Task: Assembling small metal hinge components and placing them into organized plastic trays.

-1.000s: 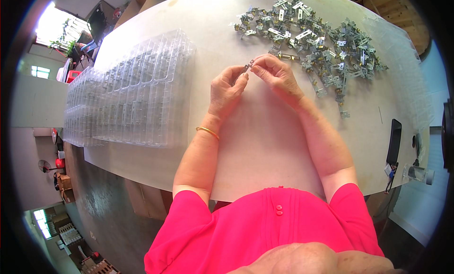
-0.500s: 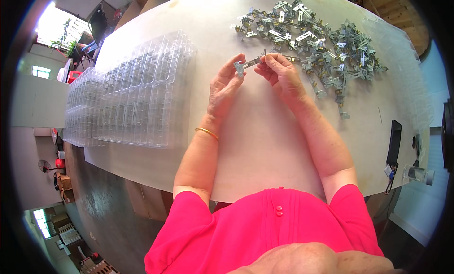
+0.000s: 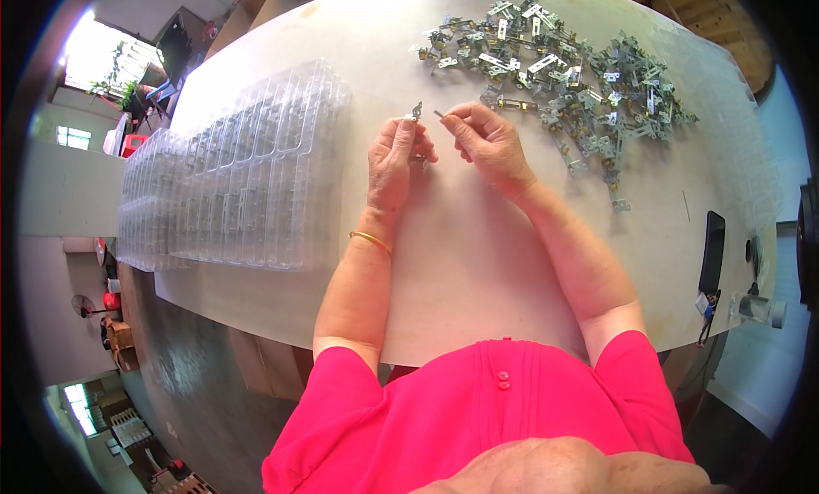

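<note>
My left hand [image 3: 391, 170] is closed around a small silver metal bracket [image 3: 415, 113]. One end of it sticks up past the thumb, another bit shows below the fingers, and the middle is hidden. To its right, my right hand [image 3: 493, 148] pinches a short thin pin-like piece [image 3: 438, 113] between thumb and forefinger, its tip pointing left at the bracket with a small gap between. Beyond my right hand spreads a heap of similar metal brackets [image 3: 546, 66], some with brass-coloured parts.
Stacked clear plastic trays [image 3: 286, 165] with metal parts in their slots stand on the left of the pale table [image 3: 478, 272]. Toward the right edge lie a thin rod [image 3: 686, 206], a black phone-like slab [image 3: 711, 251] and a clear jar [image 3: 755, 310] on its side.
The bracket, earlier stretched between both hands, is now upright in my left hand alone. My right hand has come away from it and moved slightly left and down, with the thin piece showing.
</note>
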A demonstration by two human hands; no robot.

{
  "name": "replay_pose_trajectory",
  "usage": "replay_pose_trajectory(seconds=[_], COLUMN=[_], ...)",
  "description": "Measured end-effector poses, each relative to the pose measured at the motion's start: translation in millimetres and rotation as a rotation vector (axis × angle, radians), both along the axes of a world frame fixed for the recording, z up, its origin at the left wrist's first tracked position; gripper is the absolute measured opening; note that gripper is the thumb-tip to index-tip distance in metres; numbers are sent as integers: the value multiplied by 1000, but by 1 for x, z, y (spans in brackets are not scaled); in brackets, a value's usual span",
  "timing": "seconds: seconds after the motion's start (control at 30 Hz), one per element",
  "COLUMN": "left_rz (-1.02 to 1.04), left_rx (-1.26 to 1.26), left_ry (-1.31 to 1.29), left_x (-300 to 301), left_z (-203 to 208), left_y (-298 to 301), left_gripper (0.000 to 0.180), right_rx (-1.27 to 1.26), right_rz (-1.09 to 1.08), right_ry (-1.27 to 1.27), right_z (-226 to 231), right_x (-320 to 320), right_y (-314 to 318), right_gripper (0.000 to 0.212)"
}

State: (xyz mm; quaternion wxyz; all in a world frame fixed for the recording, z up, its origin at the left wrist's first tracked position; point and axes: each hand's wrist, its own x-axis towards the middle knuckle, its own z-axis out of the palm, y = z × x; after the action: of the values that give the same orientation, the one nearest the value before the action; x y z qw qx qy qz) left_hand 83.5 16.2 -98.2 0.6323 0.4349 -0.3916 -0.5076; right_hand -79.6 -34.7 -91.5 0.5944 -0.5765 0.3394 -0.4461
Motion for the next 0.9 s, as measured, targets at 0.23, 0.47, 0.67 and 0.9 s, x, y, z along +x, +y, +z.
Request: replay_pose_trajectory(seconds=[0.23, 0.47, 0.67, 0.9], left_rz=[-3, 43, 66, 103], left_rx=[42, 46, 23, -33], left_ry=[-86, -214, -393, -572], left_x=[1, -1, -2, -4], left_z=[-4, 0, -6, -8], left_y=[0, 1, 0, 0], left_gripper=[25, 24, 22, 21], right_rx=[-69, -105, -134, -165], right_rz=[-42, -51, -64, -23], right_ry=[61, 106, 153, 107], right_z=[3, 3, 8, 4], right_x=[2, 1, 0, 0], right_y=[6, 6, 8, 8], right_gripper=[13, 12, 11, 10])
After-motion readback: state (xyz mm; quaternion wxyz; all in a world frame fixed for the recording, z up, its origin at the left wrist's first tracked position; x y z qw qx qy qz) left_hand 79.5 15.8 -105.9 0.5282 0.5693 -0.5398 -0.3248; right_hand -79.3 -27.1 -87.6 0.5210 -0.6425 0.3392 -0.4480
